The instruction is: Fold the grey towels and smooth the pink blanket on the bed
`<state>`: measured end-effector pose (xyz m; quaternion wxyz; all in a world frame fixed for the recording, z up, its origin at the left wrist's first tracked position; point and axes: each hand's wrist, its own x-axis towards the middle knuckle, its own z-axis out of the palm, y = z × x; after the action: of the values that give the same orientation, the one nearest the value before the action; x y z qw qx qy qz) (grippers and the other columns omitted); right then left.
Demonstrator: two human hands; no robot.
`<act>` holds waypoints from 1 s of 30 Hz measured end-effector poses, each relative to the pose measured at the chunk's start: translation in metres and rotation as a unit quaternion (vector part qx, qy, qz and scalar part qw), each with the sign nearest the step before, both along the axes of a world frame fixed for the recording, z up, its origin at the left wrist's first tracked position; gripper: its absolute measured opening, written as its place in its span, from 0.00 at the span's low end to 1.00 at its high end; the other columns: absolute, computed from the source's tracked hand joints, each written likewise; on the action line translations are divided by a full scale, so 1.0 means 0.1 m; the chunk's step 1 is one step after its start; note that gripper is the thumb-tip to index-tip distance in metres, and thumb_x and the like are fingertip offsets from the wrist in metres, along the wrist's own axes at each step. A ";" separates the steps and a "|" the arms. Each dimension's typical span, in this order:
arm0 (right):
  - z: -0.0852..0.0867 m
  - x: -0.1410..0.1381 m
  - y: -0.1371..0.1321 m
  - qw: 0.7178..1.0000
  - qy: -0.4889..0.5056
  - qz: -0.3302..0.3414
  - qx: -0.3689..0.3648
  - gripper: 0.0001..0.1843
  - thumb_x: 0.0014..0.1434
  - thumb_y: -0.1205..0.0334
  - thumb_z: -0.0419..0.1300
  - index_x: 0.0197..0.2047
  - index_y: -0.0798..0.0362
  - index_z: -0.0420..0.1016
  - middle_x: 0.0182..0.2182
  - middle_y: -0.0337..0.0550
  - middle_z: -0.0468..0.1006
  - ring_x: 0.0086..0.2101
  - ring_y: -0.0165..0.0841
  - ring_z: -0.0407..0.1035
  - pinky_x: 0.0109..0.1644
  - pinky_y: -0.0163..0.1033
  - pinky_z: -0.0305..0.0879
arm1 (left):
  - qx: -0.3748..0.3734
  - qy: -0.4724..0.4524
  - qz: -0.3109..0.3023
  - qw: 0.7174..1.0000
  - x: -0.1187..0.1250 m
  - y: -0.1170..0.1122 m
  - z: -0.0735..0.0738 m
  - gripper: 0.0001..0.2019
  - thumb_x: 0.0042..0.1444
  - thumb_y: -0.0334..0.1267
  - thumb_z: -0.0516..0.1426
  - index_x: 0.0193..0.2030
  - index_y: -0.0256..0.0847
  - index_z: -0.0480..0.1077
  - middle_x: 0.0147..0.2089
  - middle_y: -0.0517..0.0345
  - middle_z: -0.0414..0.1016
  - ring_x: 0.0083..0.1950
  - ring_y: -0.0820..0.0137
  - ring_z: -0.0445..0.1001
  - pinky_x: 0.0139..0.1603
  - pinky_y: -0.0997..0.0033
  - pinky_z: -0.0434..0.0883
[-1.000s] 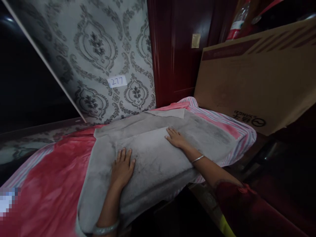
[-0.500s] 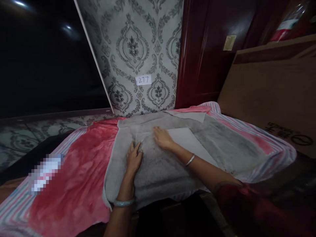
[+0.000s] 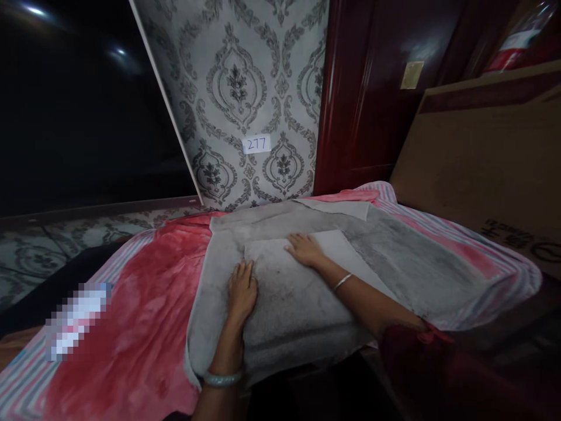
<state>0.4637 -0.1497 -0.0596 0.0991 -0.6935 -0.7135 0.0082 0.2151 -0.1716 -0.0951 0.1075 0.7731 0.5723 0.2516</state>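
A grey plush cloth lies spread in front of me, with one part of it folded over on top. The fold shows a paler, smooth rectangular section on its right. My left hand rests palm down on the left side of the fold, its fingers stretched out. Further right, my right hand lies flat near the fold's far edge, fingers extended on the fabric. Neither hand grips anything. A bangle circles each wrist.
Beneath the grey cloth is a red plush cloth with striped borders. A blurred pale patch covers part of its left side. Behind stand a large dark screen, patterned wall and a dark red door panel. A cardboard box is at right.
My right hand has slid to the right across the folded cloth. My left hand has shifted slightly toward me, and its fingers are closer together. The view has tilted a little.
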 end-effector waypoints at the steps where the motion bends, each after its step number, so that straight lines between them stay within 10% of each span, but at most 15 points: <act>1: -0.02 0.21 -0.04 1.000 -0.005 -0.029 -0.009 0.32 0.71 0.48 0.39 0.71 0.53 0.59 0.70 0.51 0.58 0.68 0.42 0.51 0.70 0.55 0.47 | 0.000 -0.001 0.000 1.000 0.00 0.00 0.00 0.27 0.62 0.33 0.46 0.68 0.38 0.65 0.73 0.48 0.59 0.75 0.58 0.54 0.73 0.51 0.54; 7: -0.16 1.23 -0.50 0.981 0.020 -0.185 -0.048 0.35 0.72 0.49 0.35 0.75 0.56 0.49 0.73 0.52 0.49 0.70 0.44 0.45 0.70 0.56 0.46 | -0.015 -0.024 0.002 1.000 0.00 0.01 0.03 0.27 0.61 0.33 0.47 0.68 0.39 0.65 0.73 0.49 0.59 0.75 0.58 0.55 0.73 0.48 0.55; 13: -0.10 1.44 -0.89 0.972 0.032 -0.224 -0.066 0.34 0.72 0.52 0.37 0.74 0.60 0.50 0.73 0.55 0.49 0.70 0.43 0.45 0.70 0.53 0.48 | -0.029 -0.084 -0.004 0.996 0.01 0.05 0.10 0.27 0.59 0.34 0.50 0.66 0.41 0.67 0.72 0.53 0.62 0.74 0.62 0.57 0.74 0.55 0.55; 16: 0.03 1.10 -0.97 0.977 0.017 -0.212 -0.002 0.35 0.71 0.53 0.38 0.73 0.67 0.51 0.71 0.62 0.51 0.70 0.46 0.47 0.70 0.53 0.48 | -0.049 -0.132 -0.029 0.990 -0.04 0.05 0.18 0.27 0.59 0.34 0.50 0.66 0.37 0.67 0.71 0.49 0.63 0.72 0.64 0.60 0.73 0.60 0.57; 20: 0.19 0.16 -1.08 0.998 0.013 -0.031 0.055 0.33 0.70 0.56 0.42 0.72 0.64 0.55 0.71 0.57 0.53 0.70 0.45 0.47 0.71 0.55 0.46 | 0.008 -0.171 -0.031 0.985 -0.15 -0.16 0.35 0.24 0.61 0.37 0.51 0.63 0.38 0.70 0.68 0.48 0.67 0.69 0.61 0.64 0.71 0.55 0.60; 25: 0.05 -0.94 -1.22 0.989 0.005 0.111 0.095 0.31 0.69 0.58 0.44 0.71 0.62 0.58 0.70 0.55 0.57 0.69 0.44 0.50 0.72 0.51 0.46 | 0.137 -0.057 -0.088 0.985 -0.10 -0.70 0.33 0.25 0.67 0.44 0.47 0.68 0.41 0.64 0.71 0.46 0.63 0.73 0.58 0.58 0.73 0.44 0.54; 30: -0.13 -1.05 -1.33 0.989 -0.005 0.130 0.072 0.32 0.70 0.54 0.45 0.71 0.62 0.57 0.71 0.54 0.54 0.70 0.42 0.45 0.72 0.51 0.44 | 0.081 0.073 -0.110 0.988 -0.02 -0.91 0.06 0.29 0.68 0.47 0.45 0.70 0.35 0.60 0.73 0.41 0.58 0.75 0.53 0.53 0.69 0.40 0.59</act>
<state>0.3589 -0.2825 -0.0724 0.1431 -0.5857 -0.7971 -0.0336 0.2134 -0.2626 -0.0893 0.0299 0.8536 0.4681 0.2266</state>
